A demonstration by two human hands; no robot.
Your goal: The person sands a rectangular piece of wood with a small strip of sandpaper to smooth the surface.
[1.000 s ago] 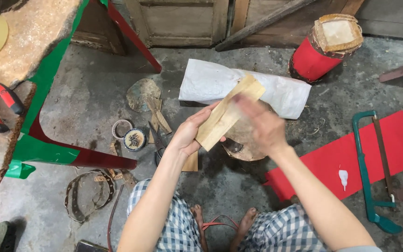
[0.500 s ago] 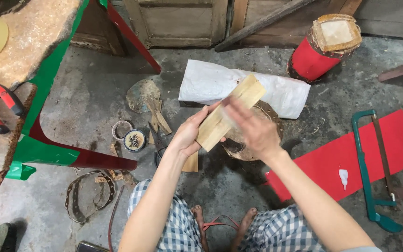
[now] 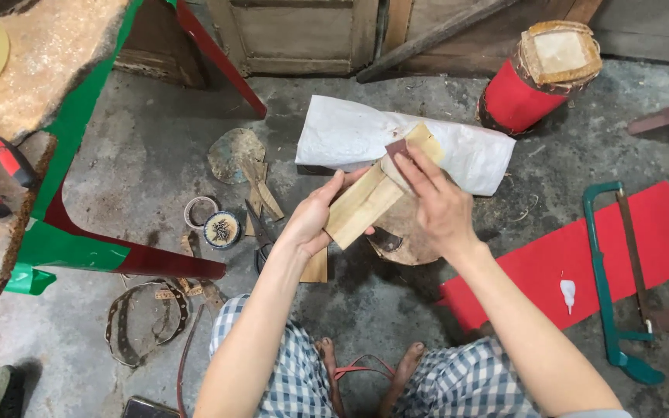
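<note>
My left hand [image 3: 313,218] grips the lower end of a pale wooden block [image 3: 361,205], held slanted in front of me. The fingers of my right hand [image 3: 439,207] press a small reddish-brown piece of abrasive paper [image 3: 396,147] against the block's upper end. Under both hands a round wooden slab [image 3: 404,241] lies on the concrete floor. My legs in checked cloth and my bare feet show at the bottom.
A white sack [image 3: 342,139] lies behind the block, with a red drum [image 3: 528,85] beyond it. On the right, a green hacksaw [image 3: 607,302] rests on a red sheet [image 3: 663,240]. Left are scissors [image 3: 261,238], a tape roll [image 3: 198,210], a round tin [image 3: 221,229] and a green-and-red table [image 3: 63,248].
My right hand has slid from the middle of the block up to its upper end. My left hand and the block have barely shifted.
</note>
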